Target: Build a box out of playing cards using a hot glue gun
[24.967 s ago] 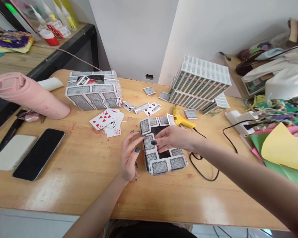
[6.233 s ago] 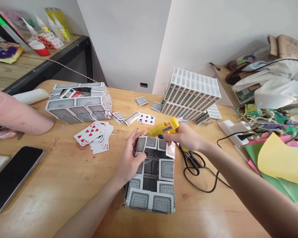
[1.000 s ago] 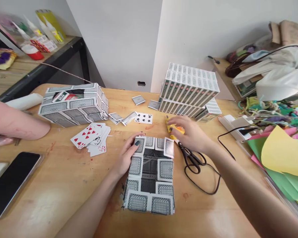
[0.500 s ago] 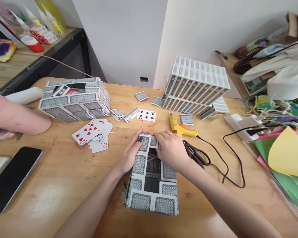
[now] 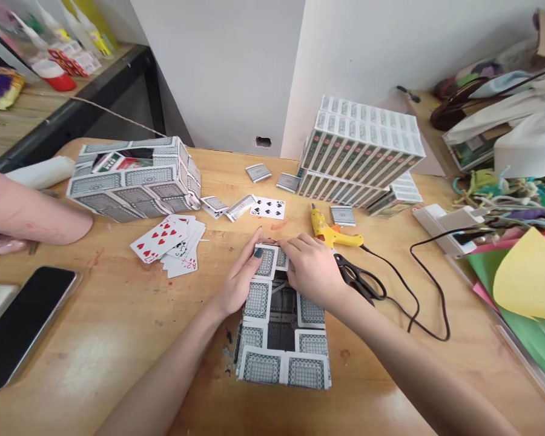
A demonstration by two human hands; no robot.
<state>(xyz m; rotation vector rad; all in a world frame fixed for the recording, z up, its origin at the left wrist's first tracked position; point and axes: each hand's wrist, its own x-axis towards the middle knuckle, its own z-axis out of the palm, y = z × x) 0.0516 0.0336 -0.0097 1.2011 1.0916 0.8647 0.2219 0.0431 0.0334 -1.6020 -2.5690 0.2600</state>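
Note:
In front of me on the table stands a box made of playing cards [image 5: 261,367], grey patterned backs outward, with a long opening in its top. My left hand [image 5: 240,275] grips its far left corner, the thumb with a dark green nail lying on the top card. At the far right corner my right hand [image 5: 312,266] is closed over the edge, its fingertips partly hidden. Beyond the hands lie a face-up six of spades [image 5: 267,208] and a bent card [image 5: 240,208]. A fanned pile of cards [image 5: 163,239] is to the left.
A yellow glue gun [image 5: 333,233] and black scissors [image 5: 358,278] lie right of the box, with a cable running to a white power strip [image 5: 442,230]. Stacked card packs [image 5: 361,145] stand behind. Another card box [image 5: 140,181], a phone [image 5: 27,327] and a pink cylinder-like shape [image 5: 40,209] are left.
The card box has shifted slightly to the right in view, its near end most. Both hands keep their hold at its far corners.

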